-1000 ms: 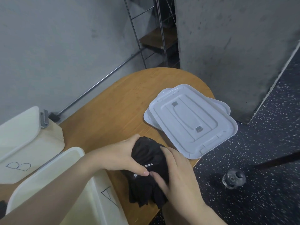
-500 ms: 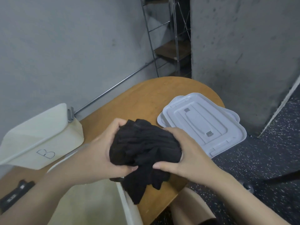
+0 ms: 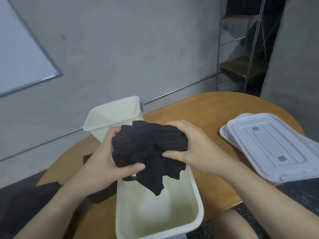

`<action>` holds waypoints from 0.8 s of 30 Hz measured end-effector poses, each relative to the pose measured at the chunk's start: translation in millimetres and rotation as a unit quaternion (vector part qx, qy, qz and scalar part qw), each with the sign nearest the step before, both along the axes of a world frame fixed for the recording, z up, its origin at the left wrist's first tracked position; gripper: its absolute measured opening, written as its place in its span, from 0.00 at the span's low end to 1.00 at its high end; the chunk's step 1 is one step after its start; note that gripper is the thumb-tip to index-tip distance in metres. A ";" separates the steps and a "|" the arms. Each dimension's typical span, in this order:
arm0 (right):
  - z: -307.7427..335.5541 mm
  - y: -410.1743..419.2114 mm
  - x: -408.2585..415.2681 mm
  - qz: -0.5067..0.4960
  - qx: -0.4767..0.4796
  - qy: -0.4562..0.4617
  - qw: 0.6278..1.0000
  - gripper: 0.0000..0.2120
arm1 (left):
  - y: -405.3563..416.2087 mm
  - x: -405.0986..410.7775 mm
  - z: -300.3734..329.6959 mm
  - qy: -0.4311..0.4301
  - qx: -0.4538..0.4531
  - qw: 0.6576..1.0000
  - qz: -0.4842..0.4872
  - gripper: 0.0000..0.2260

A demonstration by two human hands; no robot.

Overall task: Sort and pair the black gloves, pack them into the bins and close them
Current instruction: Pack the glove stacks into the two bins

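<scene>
Black knitted gloves (image 3: pixel 148 149), bunched in a bundle, are gripped from both sides by the left hand (image 3: pixel 105 157) and right hand (image 3: pixel 191 147). The bundle hangs above the open cream plastic bin (image 3: pixel 195 200) on the round wooden worktop (image 3: pixel 203 114).

Matt cloth gloves (image 3: pixel 148 149); smooth plastic bin (image 3: pixel 196 200); wood table (image 3: pixel 198 114).

Wall: grey concrete (image 3: pixel 138 49), bare and mottled.
Whiteboard: whiteboard (image 3: pixel 19 54) hangs at the upper left.
Rail: metal pipe (image 3: pixel 181 88) runs low along the wall.
Shelf: wire rack (image 3: pixel 245 62) with wooden boards.
Table: round wooden top (image 3: pixel 215 107).
Floor: dark speckled (image 3: pixel 303 192).
</scene>
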State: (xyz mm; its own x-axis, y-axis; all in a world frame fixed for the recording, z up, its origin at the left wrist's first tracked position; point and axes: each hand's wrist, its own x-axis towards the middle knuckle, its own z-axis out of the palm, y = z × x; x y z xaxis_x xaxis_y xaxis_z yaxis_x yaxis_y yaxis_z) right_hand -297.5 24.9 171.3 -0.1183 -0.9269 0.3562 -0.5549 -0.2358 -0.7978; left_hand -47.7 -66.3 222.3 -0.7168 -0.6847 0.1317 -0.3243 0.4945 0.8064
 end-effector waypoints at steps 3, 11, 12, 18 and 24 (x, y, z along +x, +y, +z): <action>-7.1 -17.6 9.3 0.028 0.048 0.011 0.998 0.28 | -13.1 15.9 -17.5 -0.003 0.031 0.999 0.016 0.35; -24.3 -41.9 4.8 0.034 0.129 0.094 0.987 0.29 | -40.8 17.8 -55.7 -0.051 0.063 0.997 0.003 0.46; -25.2 -43.3 3.6 0.035 0.136 0.112 0.984 0.30 | -43.8 18.1 -59.2 -0.059 0.068 0.996 0.007 0.45; -29.9 -52.9 1.8 0.030 0.155 0.270 0.950 0.33 | -60.5 16.3 -73.3 -0.121 0.040 0.991 0.028 0.34; -34.8 -55.3 9.7 0.068 0.148 0.386 0.908 0.35 | -61.8 8.7 -85.2 -0.244 -0.105 0.964 -0.009 0.27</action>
